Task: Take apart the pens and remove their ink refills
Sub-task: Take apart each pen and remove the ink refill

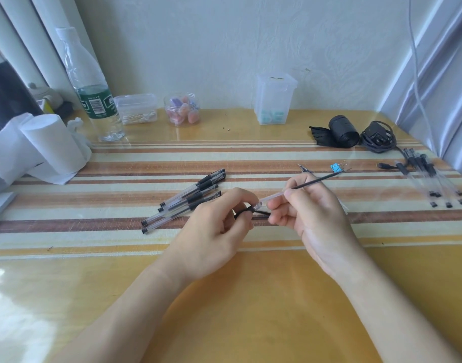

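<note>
worktop: yellow and glossy, with a striped mat across its middle. We see both forearms reach in from the near edge.
left hand: held just above the mat, back towards us, fingers curled. Its grip is closed, thumb and forefinger pinching a black pen piece.
right hand: level with the left and close beside it. Its grip is a tight pinch of thumb and forefinger on the clear barrel, which spans the gap between the hands.
whole pens: we count four, capped, lying side by side on the mat just left of the left hand.
emptied barrels: a cluster near the worktop's right edge. They overlap, so we cannot count them.
ink refill: one, thin and black, slanting up and right out of the right hand's pinch.
binder clip: one, blue, on the mat beyond the right hand.
</note>
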